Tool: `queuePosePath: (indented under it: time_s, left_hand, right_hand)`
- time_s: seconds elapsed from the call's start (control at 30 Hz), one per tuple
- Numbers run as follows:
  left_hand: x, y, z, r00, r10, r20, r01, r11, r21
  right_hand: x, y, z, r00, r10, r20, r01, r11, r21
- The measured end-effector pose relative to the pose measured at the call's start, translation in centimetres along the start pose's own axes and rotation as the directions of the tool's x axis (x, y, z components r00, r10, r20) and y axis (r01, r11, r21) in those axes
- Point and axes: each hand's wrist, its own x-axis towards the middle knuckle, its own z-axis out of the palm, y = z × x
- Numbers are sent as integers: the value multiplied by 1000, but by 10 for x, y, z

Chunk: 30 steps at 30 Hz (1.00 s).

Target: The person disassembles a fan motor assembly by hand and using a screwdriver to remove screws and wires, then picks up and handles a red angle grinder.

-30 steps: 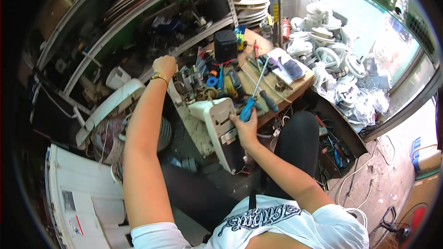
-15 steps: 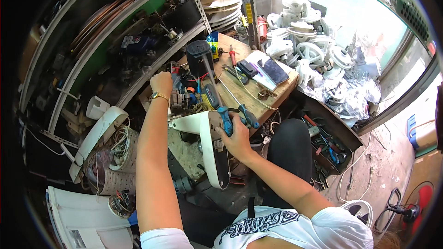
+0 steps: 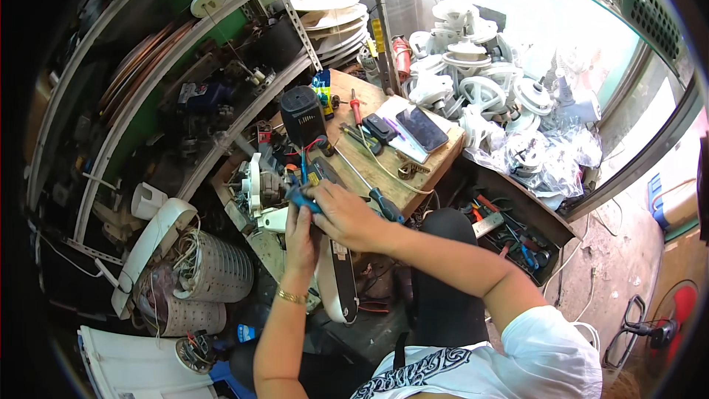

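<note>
Both my hands come together over the front of the bench. My left hand (image 3: 301, 240) is closed at a blue-handled screwdriver (image 3: 300, 198), its fingers pointing up against the handle. From the other side my right hand (image 3: 347, 216) curls over the same handle; its fingertips are partly hidden. Below them a white fan housing (image 3: 326, 284) with a long dark insert stands tilted near my knee, its upper part covered by my hands. Just beyond my fingers sits a fan motor with a white round part (image 3: 255, 183).
A second screwdriver (image 3: 386, 205) lies on the wooden bench (image 3: 343, 100), near a phone (image 3: 422, 130) and a red-handled soldering iron (image 3: 355, 109). At right is an open tool drawer (image 3: 561, 240). White fan parts (image 3: 480, 89) pile up behind it. Perforated white baskets (image 3: 229, 270) stand at left.
My left hand has come back from the far side of the bench to the screwdriver. My right hand has moved left with the screwdriver, and the white housing is now more covered.
</note>
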Motion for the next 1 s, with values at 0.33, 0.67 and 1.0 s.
queuePosePath:
  time_s: [0.33, 0.67, 1.0]
  left_hand:
    - [-34, -10, -5, 962, 61, -267, -32, 993, 110]
    - [-29, -21, -13, 948, 19, -318, 1, 998, 62]
    - [-33, -31, -20, 936, -19, -351, 31, 999, 29]
  right_hand:
    - [6, 238, -116, 819, 474, -322, -556, 522, -647]
    - [18, 279, -123, 772, 569, -282, -588, 473, -656]
    - [26, 290, -122, 779, 547, -308, -604, 520, -604]
